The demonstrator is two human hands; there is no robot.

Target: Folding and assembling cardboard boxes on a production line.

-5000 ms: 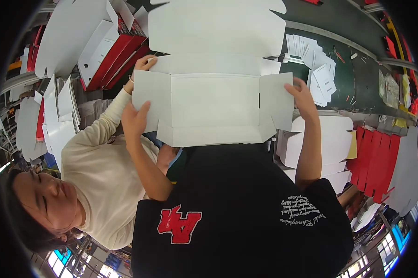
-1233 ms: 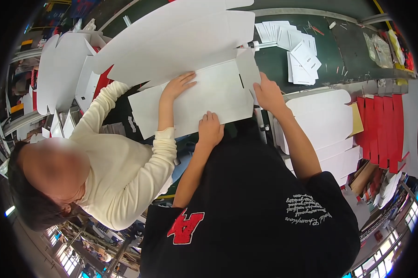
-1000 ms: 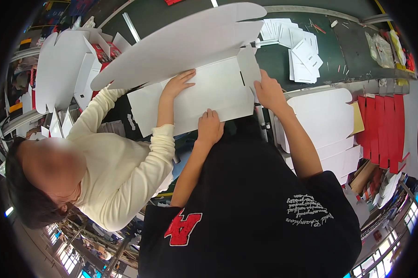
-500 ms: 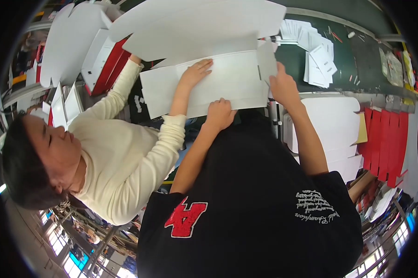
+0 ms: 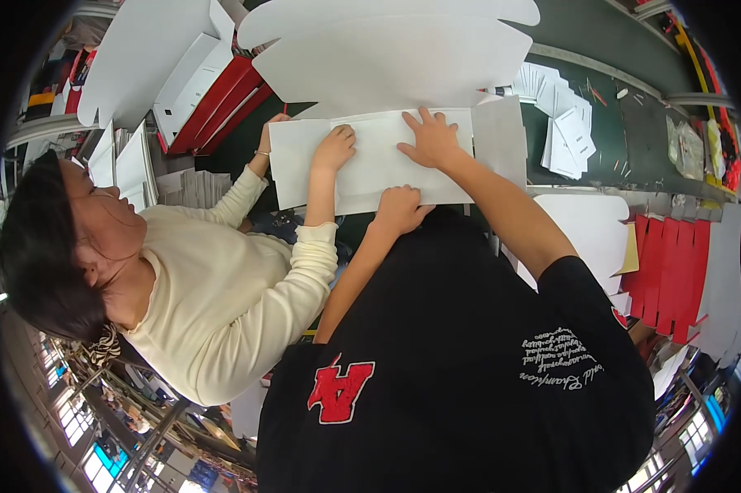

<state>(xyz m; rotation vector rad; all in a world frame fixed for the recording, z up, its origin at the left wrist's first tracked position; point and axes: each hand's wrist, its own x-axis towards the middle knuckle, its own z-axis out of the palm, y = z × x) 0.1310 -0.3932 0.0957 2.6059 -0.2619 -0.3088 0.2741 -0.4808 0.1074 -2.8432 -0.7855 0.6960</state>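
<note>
In front of me lies a white cardboard box, partly folded, with its large lid panel standing up at the far side and a side flap spread out at the right. My left hand is closed over the near edge of the box, with its thumb pointing right. My right hand lies flat with spread fingers on the white inside, close to the far fold. To the left, a co-worker's hand presses on the inside of the same box. The co-worker's other hand is at its left end.
White printed cards lie fanned out on the dark green table, right of the box. Flat white cardboard and red folded pieces are stacked at the right. Red-and-white boxes stand at the far left, and the co-worker sits close on my left.
My right hand has left the right side flap and moved left onto the inside of the box. That flap now lies folded outward. The co-worker's hand has shifted a little nearer.
</note>
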